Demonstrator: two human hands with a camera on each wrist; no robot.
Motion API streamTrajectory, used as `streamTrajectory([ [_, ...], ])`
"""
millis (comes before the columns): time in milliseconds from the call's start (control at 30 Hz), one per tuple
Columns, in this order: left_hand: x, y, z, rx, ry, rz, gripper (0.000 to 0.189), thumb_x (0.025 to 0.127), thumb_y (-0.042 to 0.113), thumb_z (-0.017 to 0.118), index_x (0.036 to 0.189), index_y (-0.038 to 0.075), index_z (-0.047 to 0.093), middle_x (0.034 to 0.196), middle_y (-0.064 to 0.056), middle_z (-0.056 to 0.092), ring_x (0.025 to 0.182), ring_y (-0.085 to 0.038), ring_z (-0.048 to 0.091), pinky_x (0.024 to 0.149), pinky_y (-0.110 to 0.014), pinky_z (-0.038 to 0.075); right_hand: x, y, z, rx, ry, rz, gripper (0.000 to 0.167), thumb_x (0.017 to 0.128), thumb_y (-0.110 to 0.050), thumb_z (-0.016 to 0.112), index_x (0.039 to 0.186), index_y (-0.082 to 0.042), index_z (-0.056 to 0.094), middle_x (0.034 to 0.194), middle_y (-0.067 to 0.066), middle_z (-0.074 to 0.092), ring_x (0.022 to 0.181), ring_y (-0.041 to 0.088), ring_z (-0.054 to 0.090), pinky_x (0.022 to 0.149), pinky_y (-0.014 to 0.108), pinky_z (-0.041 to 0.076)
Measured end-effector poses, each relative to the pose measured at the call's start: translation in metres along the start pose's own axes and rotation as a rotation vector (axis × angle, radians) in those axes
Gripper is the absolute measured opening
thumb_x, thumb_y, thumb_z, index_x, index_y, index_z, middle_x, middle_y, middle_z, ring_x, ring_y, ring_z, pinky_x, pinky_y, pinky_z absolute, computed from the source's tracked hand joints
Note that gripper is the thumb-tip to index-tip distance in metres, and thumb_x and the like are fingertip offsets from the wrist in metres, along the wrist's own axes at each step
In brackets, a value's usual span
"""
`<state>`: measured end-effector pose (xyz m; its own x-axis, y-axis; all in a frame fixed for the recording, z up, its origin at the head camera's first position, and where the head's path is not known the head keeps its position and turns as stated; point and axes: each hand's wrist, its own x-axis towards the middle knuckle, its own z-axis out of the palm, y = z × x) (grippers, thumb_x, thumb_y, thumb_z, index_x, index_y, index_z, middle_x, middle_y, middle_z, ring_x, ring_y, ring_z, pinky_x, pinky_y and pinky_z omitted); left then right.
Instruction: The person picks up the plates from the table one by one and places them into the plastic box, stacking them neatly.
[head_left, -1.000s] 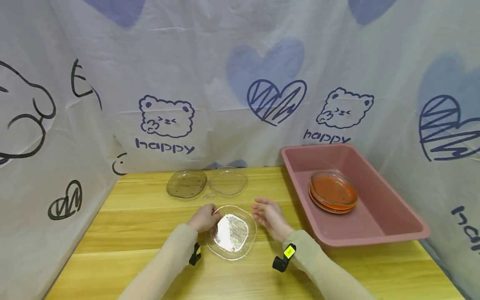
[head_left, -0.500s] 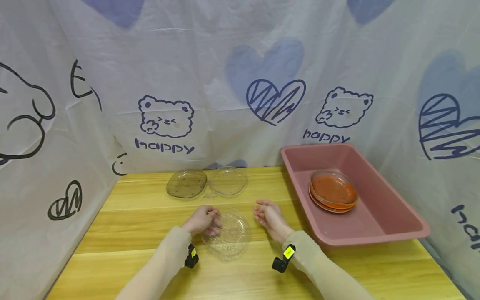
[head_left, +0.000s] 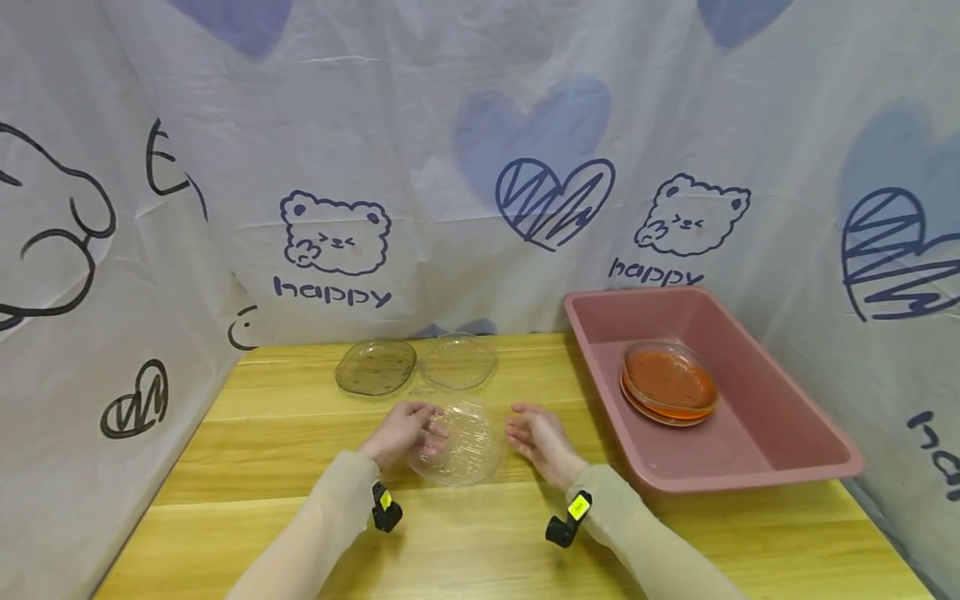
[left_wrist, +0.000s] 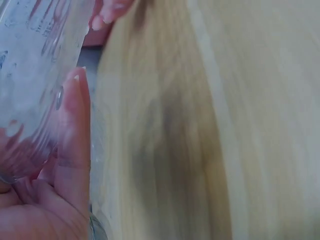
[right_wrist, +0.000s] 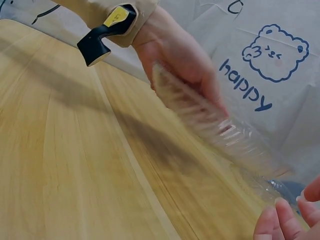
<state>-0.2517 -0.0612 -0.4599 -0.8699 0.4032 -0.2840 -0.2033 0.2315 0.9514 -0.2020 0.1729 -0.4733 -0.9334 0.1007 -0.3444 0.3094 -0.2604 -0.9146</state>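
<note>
My left hand (head_left: 405, 435) holds a clear ribbed plate (head_left: 468, 442) by its left side, above the table. Some of its fingers show through the see-through plate in the head view. The left wrist view has the thumb (left_wrist: 75, 125) lying along the rim of the plate (left_wrist: 30, 90). Seen from the right wrist, the plate (right_wrist: 215, 125) is tilted and lifted off the wood. My right hand (head_left: 543, 442) hovers by the plate's right edge, fingers loosely bent and holding nothing; its fingertips (right_wrist: 280, 220) appear at that view's lower corner.
A grey see-through plate (head_left: 377, 367) and another clear plate (head_left: 459, 362) lie at the back of the wooden table (head_left: 285, 467). To the right, a pink bin (head_left: 750, 462) contains stacked orange and clear plates (head_left: 670, 379). A printed curtain (head_left: 450, 275) closes off the back and sides.
The left hand has turned, its fingers now showing through the plate. The plate has tilted and shifted slightly away from the body. The right hand has stayed nearly still.
</note>
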Motion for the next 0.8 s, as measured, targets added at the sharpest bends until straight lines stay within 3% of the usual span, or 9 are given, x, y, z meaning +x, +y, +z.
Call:
streamTrajectory([
  [100, 0.002, 0.005, 0.003, -0.028, -0.002, 0.000, 0.039, 0.111, 0.015, 0.033, 0.135, -0.009, 0.050, 0.093, -0.010, 0.067, 0.067, -0.011, 0.068, 0.060, -0.019, 0.058, -0.001, 0.000, 0.000, 0.003, -0.033, 0.011, 0.045, 0.102, -0.010, 0.037, 0.144, 0.005, 0.045, 0.140, 0.029, 0.052, 0.112, 0.025, 0.060, 0.104, 0.038, 0.051],
  [167, 0.002, 0.008, 0.006, -0.038, 0.006, 0.000, 0.039, 0.111, 0.017, 0.032, 0.136, -0.007, 0.051, 0.095, -0.010, 0.067, 0.068, -0.012, 0.069, 0.062, -0.020, 0.058, -0.001, 0.000, -0.001, 0.013, -0.061, 0.011, 0.046, 0.104, -0.014, 0.035, 0.145, 0.004, 0.043, 0.142, 0.029, 0.050, 0.116, 0.027, 0.058, 0.106, 0.040, 0.050],
  [400, 0.004, 0.016, 0.016, -0.124, 0.057, 0.029, 0.042, 0.111, 0.018, 0.029, 0.141, -0.005, 0.048, 0.101, -0.012, 0.068, 0.071, -0.012, 0.070, 0.067, -0.021, 0.061, -0.002, -0.002, 0.000, 0.141, -0.100, 0.030, 0.044, 0.104, -0.020, 0.035, 0.141, 0.002, 0.047, 0.101, 0.005, 0.067, 0.090, 0.013, 0.065, 0.081, 0.026, 0.056],
  [567, 0.005, 0.020, 0.023, -0.205, 0.079, 0.037, 0.044, 0.111, 0.019, 0.027, 0.144, -0.005, 0.044, 0.101, -0.010, 0.067, 0.072, -0.010, 0.070, 0.070, -0.021, 0.062, -0.004, -0.005, 0.000, 0.190, -0.117, 0.021, 0.045, 0.105, -0.022, 0.030, 0.138, 0.002, 0.047, 0.099, 0.004, 0.066, 0.090, 0.013, 0.065, 0.080, 0.026, 0.057],
  [800, 0.006, 0.020, 0.031, -0.220, 0.121, 0.048, 0.042, 0.112, 0.020, 0.027, 0.140, -0.004, 0.047, 0.107, -0.016, 0.069, 0.072, -0.011, 0.071, 0.070, -0.023, 0.063, -0.005, -0.009, -0.001, 0.209, -0.120, 0.012, 0.048, 0.105, -0.026, 0.027, 0.138, 0.001, 0.047, 0.100, 0.005, 0.069, 0.089, 0.015, 0.066, 0.081, 0.029, 0.057],
])
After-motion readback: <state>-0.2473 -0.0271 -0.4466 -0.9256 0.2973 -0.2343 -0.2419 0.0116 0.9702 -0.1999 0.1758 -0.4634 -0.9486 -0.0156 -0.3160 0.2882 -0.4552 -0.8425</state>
